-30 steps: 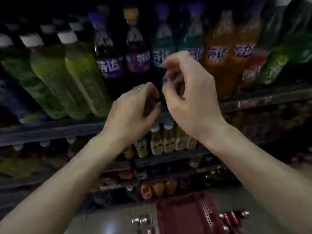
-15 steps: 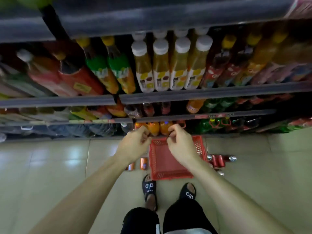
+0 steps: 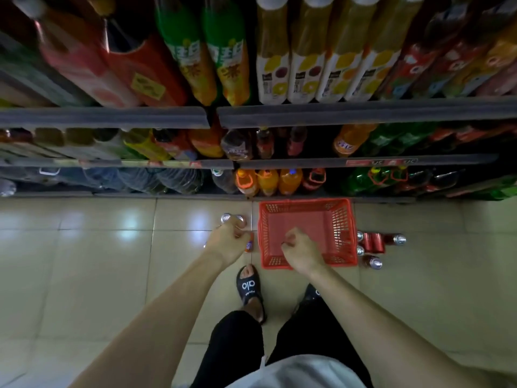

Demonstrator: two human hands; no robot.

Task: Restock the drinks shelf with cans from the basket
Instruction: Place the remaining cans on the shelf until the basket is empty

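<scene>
Red plastic mesh basket (image 3: pixel 340 219) mid-frame looks empty; our left hand (image 3: pixel 228 242) and right hand (image 3: pixel 300 252) hang loosely curled, holding nothing; red aluminium cans (image 3: pixel 373 242) on floor right of it: rigid, slick, we'd grip round the sides

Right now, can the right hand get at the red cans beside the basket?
Probably yes. The right hand hangs over the basket, holding nothing, and the red cans lie on open floor just past its right wall, with nothing over them.
</scene>
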